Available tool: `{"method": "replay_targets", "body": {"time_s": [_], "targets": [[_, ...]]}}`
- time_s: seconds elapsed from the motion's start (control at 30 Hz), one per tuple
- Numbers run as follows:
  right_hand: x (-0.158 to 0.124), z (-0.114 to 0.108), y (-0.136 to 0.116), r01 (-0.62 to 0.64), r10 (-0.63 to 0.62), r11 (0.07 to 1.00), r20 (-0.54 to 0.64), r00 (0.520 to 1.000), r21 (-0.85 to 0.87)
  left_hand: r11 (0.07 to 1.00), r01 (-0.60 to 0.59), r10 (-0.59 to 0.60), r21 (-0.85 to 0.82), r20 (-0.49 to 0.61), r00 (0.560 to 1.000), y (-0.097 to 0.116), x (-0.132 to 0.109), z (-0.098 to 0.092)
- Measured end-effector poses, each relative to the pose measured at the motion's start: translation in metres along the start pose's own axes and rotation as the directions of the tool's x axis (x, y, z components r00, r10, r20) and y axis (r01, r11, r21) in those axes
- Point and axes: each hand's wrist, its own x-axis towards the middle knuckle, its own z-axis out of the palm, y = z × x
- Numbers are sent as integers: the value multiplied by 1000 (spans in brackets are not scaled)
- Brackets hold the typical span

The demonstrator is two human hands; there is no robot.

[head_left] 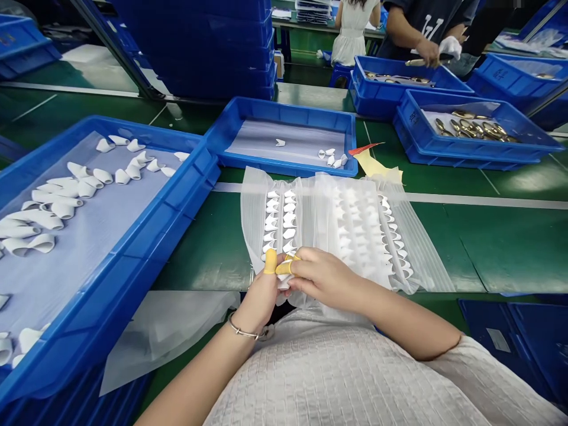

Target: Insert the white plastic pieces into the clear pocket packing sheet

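Observation:
My left hand (261, 291), with a yellow finger cot on its thumb, is closed at the near edge of the green table. Against it is my right hand (326, 277), also closed and wearing yellow finger cots. Between the fingertips of both hands sits a small white curved piece (284, 283), partly hidden by them. Just beyond lies a translucent plastic sleeve sheet (308, 207), where similar white pieces (289, 216) are lined up in columns. Some columns at the right are blurred under a layer of film.
A large blue tray (177, 207) at left holds many loose white pieces. Another blue tray (284, 106) ahead carries several. Yellow paper (375, 165) lies beyond the sheet. Blue trays (479, 151) with gold-coloured metal parts stand at right, where a co-worker (421, 35) handles parts.

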Motion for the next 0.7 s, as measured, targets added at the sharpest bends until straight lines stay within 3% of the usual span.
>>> {"method": "replay_targets", "body": {"time_s": [0.13, 0.23, 0.33, 0.5, 0.6, 0.7], "targets": [[1, 5, 0, -184, 197, 975, -97, 976, 124, 970, -64, 63, 236, 13, 998, -1, -3, 1], [1, 8, 2, -239, 267, 949, -123, 956, 204, 942, -126, 122, 312, 32, 992, 0, -6, 2], [-1, 9, 9, -237, 279, 910, -80, 957, 340, 912, -200, 178, 359, 93, 980, -3, -7, -1], [-5, -3, 22, -285, 345, 729, 26, 938, 622, 769, -352, 299, 534, 186, 936, -3, -11, -10], [-5, -11, 25, -333, 359, 676, 101, 928, 657, 690, -326, 273, 647, 185, 944, 1, -14, -11], [-4, -9, 23, -344, 392, 620, 101, 914, 705, 691, -281, 263, 666, 130, 956, 1, -15, -11]]}}
